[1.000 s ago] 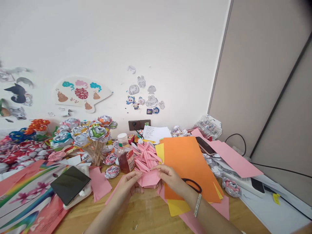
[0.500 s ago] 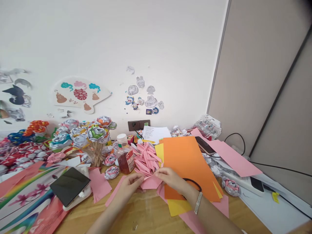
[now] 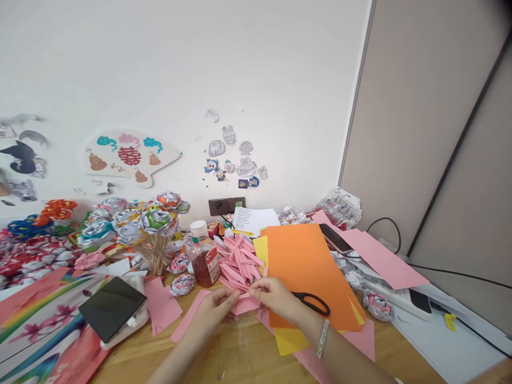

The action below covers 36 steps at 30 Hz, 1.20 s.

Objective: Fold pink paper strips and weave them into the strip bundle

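A piece of pink paper is pinched between my two hands, low over the wooden table. My left hand has its thumb and fingers closed on the paper's left side. On the other side, my right hand grips the upper right part with its fingertips. Just beyond them lies a heap of folded pink paper strips. Black-handled scissors rest on an orange sheet, partly covered by my right wrist. Another pink paper strip lies beside my left hand.
A bottle of red-brown liquid stands left of the heap. Further left are a dark tablet, pink sheets and a bunch of paper flowers. At right lie a phone, a power strip and cables.
My right hand has shifted slightly left, closer to my left hand, uncovering more of the scissors' handle. The pink paper between the hands appears narrower. The view has moved slightly.
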Each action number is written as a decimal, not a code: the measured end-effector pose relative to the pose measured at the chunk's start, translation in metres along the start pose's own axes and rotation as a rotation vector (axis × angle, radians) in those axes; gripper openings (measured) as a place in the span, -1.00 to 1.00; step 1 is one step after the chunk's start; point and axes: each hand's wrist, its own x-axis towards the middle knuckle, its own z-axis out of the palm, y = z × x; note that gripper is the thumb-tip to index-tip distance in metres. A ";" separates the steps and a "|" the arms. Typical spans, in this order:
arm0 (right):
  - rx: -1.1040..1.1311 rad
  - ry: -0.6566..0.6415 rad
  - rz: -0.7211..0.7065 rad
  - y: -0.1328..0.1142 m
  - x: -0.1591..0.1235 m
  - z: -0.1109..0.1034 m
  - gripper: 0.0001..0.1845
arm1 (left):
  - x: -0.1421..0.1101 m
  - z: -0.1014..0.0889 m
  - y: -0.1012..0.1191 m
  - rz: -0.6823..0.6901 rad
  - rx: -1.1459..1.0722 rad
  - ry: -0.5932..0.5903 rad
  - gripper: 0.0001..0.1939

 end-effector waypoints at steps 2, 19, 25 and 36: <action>-0.009 0.009 -0.003 -0.001 0.000 0.000 -0.66 | 0.001 -0.001 -0.002 -0.006 -0.007 -0.002 -0.68; -0.056 0.052 -0.017 -0.006 -0.001 0.000 -0.68 | 0.002 0.000 -0.005 0.096 0.108 -0.010 -0.67; -0.068 0.048 -0.040 -0.004 0.000 -0.001 -0.71 | 0.003 0.000 -0.006 0.094 0.096 0.010 -0.67; -0.025 0.059 -0.002 -0.003 0.001 0.000 -0.76 | 0.001 0.003 -0.005 0.034 0.037 0.085 -0.68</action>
